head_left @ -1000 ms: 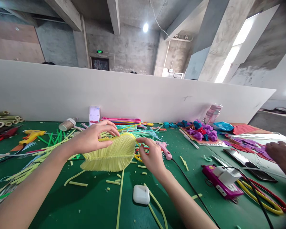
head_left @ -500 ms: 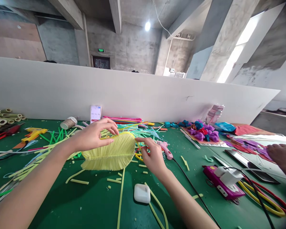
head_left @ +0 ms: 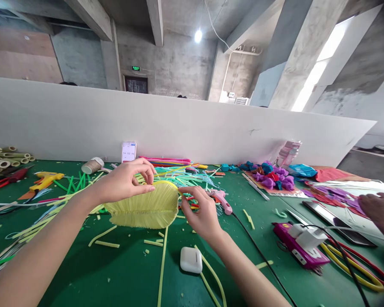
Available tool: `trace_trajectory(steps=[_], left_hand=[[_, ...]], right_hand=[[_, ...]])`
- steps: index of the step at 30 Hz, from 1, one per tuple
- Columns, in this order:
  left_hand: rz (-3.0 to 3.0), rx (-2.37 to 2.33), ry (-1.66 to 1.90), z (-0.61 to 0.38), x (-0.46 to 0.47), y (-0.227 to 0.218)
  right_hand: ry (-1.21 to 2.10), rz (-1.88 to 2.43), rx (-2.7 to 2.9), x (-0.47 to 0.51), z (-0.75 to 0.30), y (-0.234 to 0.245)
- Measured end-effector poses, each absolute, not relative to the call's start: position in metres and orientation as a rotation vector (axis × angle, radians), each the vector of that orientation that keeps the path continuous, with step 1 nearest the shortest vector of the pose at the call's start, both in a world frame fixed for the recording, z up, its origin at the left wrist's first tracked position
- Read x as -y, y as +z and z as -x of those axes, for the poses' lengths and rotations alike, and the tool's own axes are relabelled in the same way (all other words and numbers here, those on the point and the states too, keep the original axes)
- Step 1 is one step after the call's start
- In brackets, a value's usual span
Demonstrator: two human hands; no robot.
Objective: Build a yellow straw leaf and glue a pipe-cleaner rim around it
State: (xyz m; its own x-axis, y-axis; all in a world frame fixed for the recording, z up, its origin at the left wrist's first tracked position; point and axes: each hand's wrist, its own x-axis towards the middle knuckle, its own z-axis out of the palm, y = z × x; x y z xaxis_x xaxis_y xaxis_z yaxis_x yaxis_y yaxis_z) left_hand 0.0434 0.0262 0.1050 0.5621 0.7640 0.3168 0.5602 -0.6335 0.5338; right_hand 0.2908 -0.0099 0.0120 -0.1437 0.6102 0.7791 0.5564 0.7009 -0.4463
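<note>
Holding a pale-yellow, pleated, leaf-shaped piece (head_left: 144, 211), the left hand (head_left: 123, 181) grips its upper edge and the right hand (head_left: 203, 209) pinches its right end above the green surface (head_left: 128, 275).

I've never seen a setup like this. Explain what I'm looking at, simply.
There is no machine here: a person works with two bare hands, and the view comes from a camera worn on that person's head, looking forward and down.

Between the left hand and the right hand is a yellow, pleated, leaf-shaped piece. The left hand is at its upper edge, the right at its right edge; how each grips is hard to tell.

On the green table lie a pink glue gun, a yellow glue gun, a small white case and a purple power strip with plugs in it. A phone stands at the back. The hand at far right is another person's.
</note>
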Motion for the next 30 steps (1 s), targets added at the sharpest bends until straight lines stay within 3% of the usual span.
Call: trace_trajectory(steps=[30], left_hand=[[-2.651, -1.112, 0.683, -0.061, -0.02, 0.099]], right_hand=[[0.1, 0.888, 1.876, 0.012, -0.284, 0.011]])
